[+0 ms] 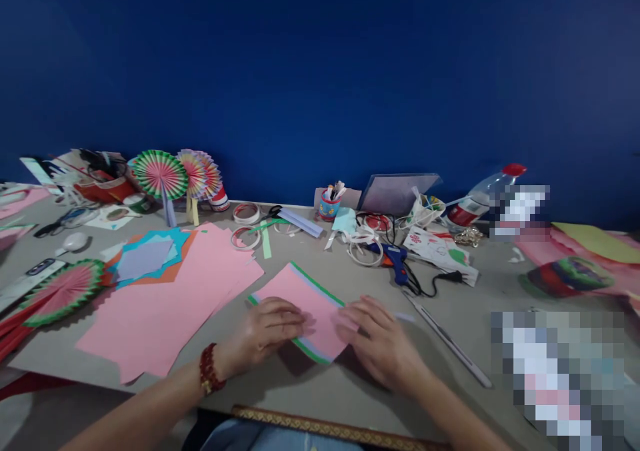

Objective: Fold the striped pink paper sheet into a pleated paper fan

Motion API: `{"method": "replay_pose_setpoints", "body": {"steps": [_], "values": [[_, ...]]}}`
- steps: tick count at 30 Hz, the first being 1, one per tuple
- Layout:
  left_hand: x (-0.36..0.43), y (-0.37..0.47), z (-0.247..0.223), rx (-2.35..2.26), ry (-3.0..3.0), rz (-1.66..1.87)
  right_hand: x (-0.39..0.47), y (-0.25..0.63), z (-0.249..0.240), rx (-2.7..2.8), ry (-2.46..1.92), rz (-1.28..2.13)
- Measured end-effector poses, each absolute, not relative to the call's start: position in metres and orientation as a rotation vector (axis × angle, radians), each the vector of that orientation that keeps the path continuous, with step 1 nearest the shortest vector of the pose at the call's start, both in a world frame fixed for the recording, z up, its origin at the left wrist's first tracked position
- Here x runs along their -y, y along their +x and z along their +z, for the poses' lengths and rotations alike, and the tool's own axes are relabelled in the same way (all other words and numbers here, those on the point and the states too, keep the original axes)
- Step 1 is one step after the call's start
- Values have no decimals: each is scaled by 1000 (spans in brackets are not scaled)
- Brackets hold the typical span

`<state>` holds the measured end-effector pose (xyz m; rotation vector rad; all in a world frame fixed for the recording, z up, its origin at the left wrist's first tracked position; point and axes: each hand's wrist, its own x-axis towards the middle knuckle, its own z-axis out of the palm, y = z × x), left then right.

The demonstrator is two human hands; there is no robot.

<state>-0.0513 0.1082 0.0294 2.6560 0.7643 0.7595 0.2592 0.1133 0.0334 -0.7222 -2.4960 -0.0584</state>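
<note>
You're having the pink sheet right in front of you, sitting between your 2 hands, its 2 longer sides showing green strips. Its long axis is running on a slant, from the far left down towards your near right, and that's the relation everything is hanging on! Your left hand is reaching across the near-left long side, fingers lying together over the paper. Your right hand is covering the right-hand end, its fingers curling inward. So neither hand is being nearer: both are touching the sheet, the left along a side, the right at an end. Fingertips are blurring here, so whether either hand is clamping the paper or only pressing it, you can't be telling.

Moving outward, a slim grey cutter is lying just beyond your right hand, slanting much like the sheet. On the other side, larger pink sheets are spreading over the surface to the left. Farther back, a blue glue gun is resting to the right, while a green-rimmed fan is standing upright at far left.
</note>
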Motion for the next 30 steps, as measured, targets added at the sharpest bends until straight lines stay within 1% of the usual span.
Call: {"method": "replay_pose_setpoints", "body": {"steps": [3,5,8,10,12,16,20,23,25,30], "values": [[-118,-63,31,-811,2638,546,-113,251,23,2533,-639,-9],[-123,-71,29,-959,2480,588,-111,247,14,2594,-700,3],[-131,-75,26,-1227,2133,752,-106,239,5,2767,-782,80],[-139,-71,25,-1302,2072,774,-105,231,4,2836,-820,129],[-152,-61,24,-1238,2249,673,-105,221,7,2865,-834,162],[-183,-37,14,-1029,2665,315,-106,203,10,2910,-773,219],[-205,-22,0,-968,2776,176,-106,199,2,2871,-767,260],[-211,-23,-3,-938,2766,196,-105,203,-6,2810,-769,302],[-212,-31,0,-946,2739,276,-105,205,-10,2768,-767,327],[-211,-63,6,-1318,2627,581,-105,204,-8,2676,-776,386]]}}
